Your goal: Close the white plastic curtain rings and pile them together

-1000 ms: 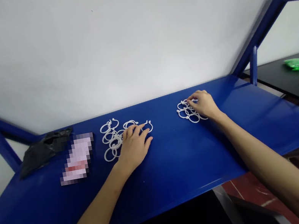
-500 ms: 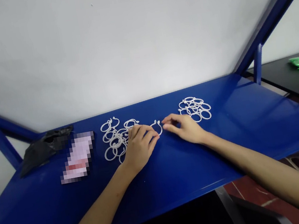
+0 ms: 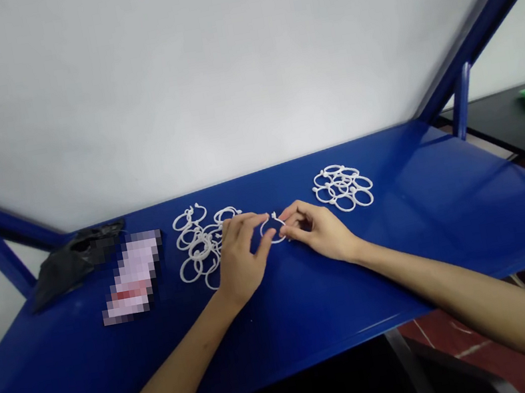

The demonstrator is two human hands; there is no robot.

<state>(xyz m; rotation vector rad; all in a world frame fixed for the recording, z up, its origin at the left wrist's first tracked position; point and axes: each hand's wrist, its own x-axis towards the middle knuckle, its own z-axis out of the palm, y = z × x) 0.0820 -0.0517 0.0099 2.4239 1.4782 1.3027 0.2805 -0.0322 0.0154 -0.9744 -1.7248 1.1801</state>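
Fingertips of left hand (image 3: 239, 259) and right hand (image 3: 318, 231) pinch one thin white plastic split ring (image 3: 272, 228) between them, mid blue metal bench (image 3: 310, 296). Likely light, springy, slippery; best gripped at opposite rim sides. Beyond: loose ring heap (image 3: 196, 249) left, second ring cluster (image 3: 342, 186) toward the back edge.

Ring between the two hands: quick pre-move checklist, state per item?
1. Both hands on the ring: ok, left hand and right hand pinch it from either side.
2. Ring clear of the left pile: ok, it sits apart.
3. Ring ends closed: cannot tell, fingers cover the clasp.
4. Right pile undisturbed: ok, it lies compact on the blue shelf.
5. Bare shelf in front of the hands: ok.
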